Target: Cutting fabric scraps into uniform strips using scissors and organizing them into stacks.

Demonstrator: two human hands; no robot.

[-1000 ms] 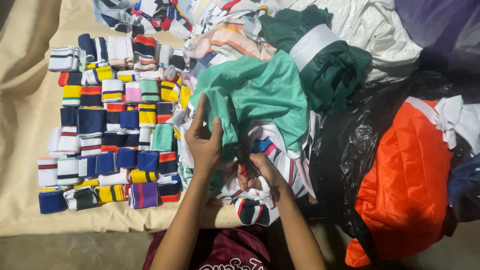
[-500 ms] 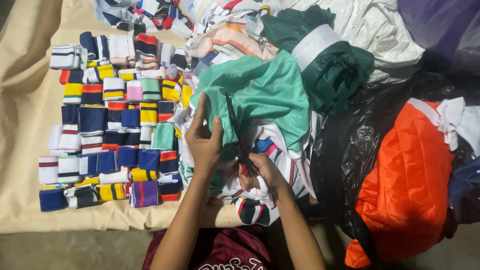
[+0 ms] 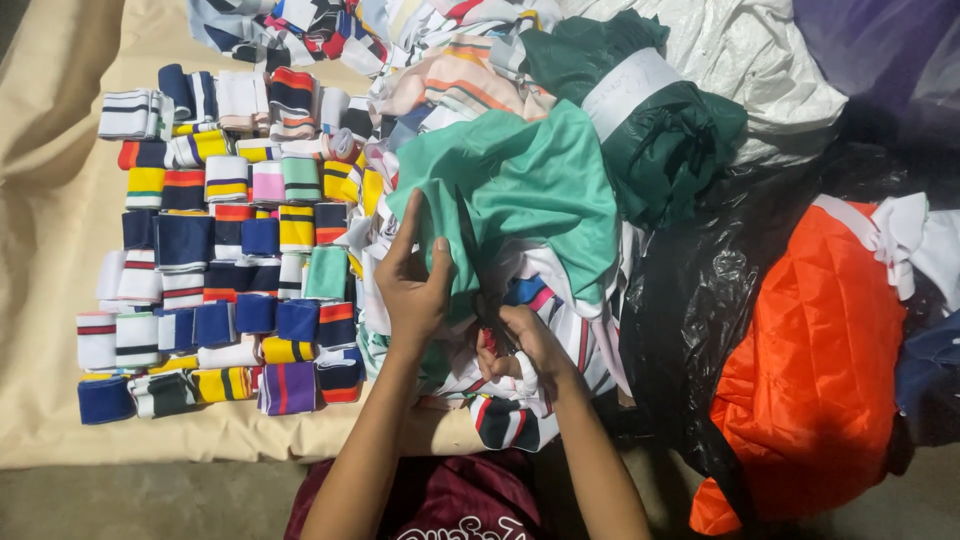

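Scissors (image 3: 478, 275) now deeper in green cloth (image 3: 530, 190); your left hand (image 3: 412, 285) pinches it, right hand (image 3: 520, 345) grips handles. Keep cloth taut.

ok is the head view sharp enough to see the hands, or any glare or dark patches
Head view: both hands sharp, left hand gripping the mint-green fabric piece, right hand partly hidden; mild sheen on the crinkled black plastic sheet; upper right corner falls dark.
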